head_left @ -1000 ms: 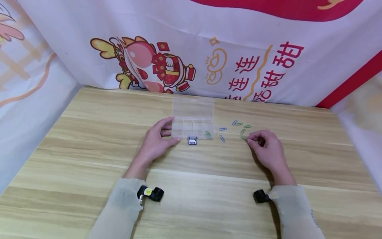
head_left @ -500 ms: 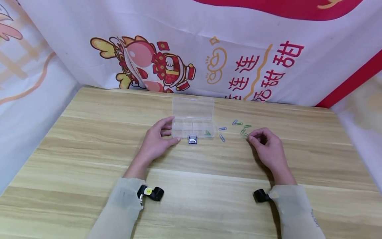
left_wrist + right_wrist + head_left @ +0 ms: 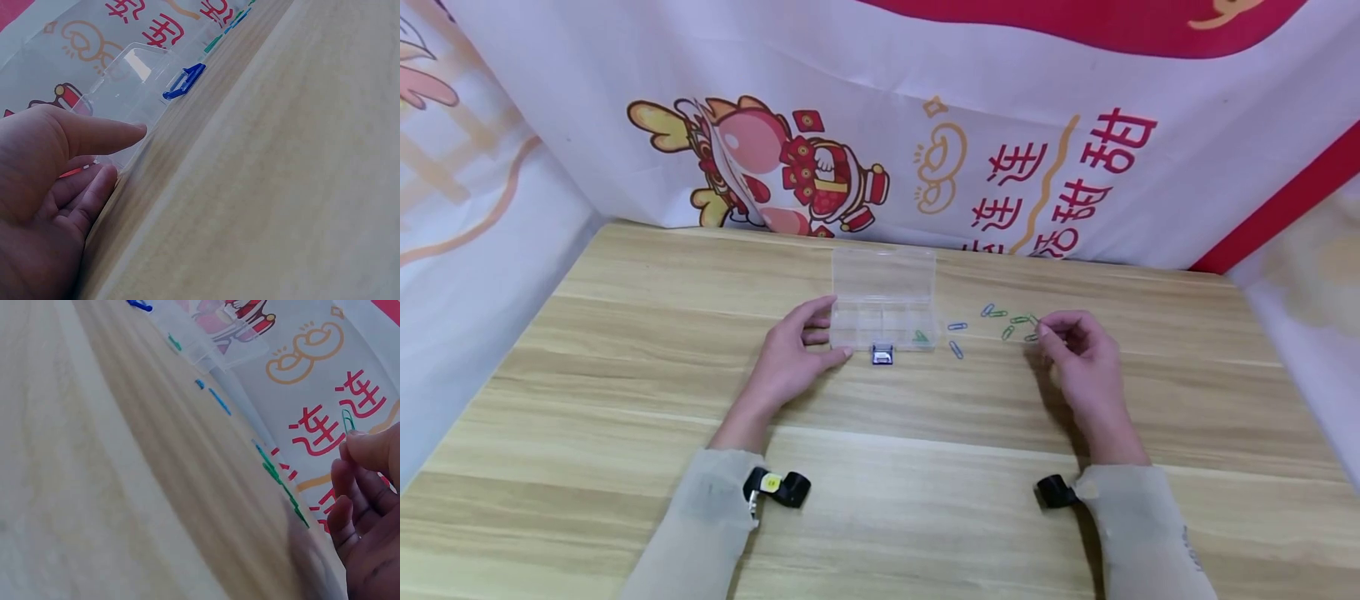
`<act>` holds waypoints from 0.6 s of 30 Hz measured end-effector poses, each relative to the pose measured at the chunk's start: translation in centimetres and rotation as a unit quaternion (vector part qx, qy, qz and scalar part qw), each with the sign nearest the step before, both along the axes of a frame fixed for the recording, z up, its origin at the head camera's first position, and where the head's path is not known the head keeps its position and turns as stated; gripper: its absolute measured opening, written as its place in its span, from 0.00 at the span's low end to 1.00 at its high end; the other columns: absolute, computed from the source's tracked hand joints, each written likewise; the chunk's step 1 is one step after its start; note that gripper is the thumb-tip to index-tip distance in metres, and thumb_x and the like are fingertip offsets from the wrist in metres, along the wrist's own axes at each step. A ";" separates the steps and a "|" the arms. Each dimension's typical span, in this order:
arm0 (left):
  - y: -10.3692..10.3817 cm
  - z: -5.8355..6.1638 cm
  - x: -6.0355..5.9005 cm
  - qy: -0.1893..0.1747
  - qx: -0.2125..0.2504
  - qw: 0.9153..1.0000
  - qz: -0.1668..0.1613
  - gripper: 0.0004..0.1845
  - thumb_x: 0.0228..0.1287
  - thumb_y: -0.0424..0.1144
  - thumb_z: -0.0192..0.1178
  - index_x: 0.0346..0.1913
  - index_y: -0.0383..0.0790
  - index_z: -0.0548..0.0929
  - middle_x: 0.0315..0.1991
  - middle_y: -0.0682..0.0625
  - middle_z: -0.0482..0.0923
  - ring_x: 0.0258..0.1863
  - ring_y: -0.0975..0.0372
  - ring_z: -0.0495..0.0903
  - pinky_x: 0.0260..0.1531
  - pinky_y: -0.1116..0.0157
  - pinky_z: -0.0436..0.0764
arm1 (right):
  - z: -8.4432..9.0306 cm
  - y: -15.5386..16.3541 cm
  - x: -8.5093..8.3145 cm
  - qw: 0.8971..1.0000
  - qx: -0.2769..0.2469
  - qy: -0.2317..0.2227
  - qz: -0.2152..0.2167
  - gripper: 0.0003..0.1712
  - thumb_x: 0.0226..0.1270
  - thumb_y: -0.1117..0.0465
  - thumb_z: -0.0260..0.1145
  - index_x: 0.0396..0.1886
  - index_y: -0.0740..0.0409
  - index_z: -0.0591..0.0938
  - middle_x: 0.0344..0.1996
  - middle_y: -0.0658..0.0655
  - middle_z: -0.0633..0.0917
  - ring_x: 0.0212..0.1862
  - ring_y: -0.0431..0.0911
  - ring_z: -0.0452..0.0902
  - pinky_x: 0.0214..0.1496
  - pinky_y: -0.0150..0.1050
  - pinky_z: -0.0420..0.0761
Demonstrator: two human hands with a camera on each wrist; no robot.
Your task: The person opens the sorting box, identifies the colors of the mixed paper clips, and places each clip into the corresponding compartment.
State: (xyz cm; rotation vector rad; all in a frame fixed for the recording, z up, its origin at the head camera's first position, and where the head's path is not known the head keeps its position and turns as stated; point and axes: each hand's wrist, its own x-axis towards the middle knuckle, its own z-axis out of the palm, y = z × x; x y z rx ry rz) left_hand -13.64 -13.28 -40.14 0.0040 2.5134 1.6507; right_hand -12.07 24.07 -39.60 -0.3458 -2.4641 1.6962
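You are pinching a green wire paperclip (image 3: 347, 419) in your right hand (image 3: 1078, 358), lifted just above the wooden bench (image 3: 880, 500); your left hand (image 3: 790, 354), fingers relaxed, is steadying the clear plastic compartment box (image 3: 883, 300). Carrying it leftward into a compartment seems next.

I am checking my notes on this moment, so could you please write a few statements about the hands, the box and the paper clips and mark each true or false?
1. The right hand pinches a green paper clip lifted off the table. True.
2. The clear plastic box is closed. False: its lid stands open at the back.
3. The left hand rests against the left end of the box. True.
4. All loose clips lie left of the box. False: they lie to its right.
5. One green clip already lies in the box's right-hand compartment. True.
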 end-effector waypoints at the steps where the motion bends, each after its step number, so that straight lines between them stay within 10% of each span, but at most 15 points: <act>1: 0.0 0.0 0.0 0.001 0.000 1.000 0.000 0.43 0.64 0.33 0.76 0.81 0.48 0.71 0.67 0.41 0.79 0.64 0.48 0.83 0.68 0.51 0.83 | 0.1 0.0 0.0 1.000 -0.008 0.006 -0.004 0.05 0.81 0.57 0.67 0.51 0.47 0.83 0.44 0.41 0.83 0.47 0.39 0.77 0.40 0.28 0.79; 18: 0.0 0.0 0.1 0.001 -0.004 1.000 0.001 0.43 0.65 0.33 0.76 0.81 0.49 0.71 0.67 0.41 0.79 0.64 0.48 0.83 0.68 0.51 0.83 | 0.4 -3.2 0.0 0.999 0.024 -0.019 0.040 0.14 0.77 0.54 0.72 0.54 0.56 0.87 0.46 0.45 0.86 0.49 0.41 0.78 0.45 0.28 0.81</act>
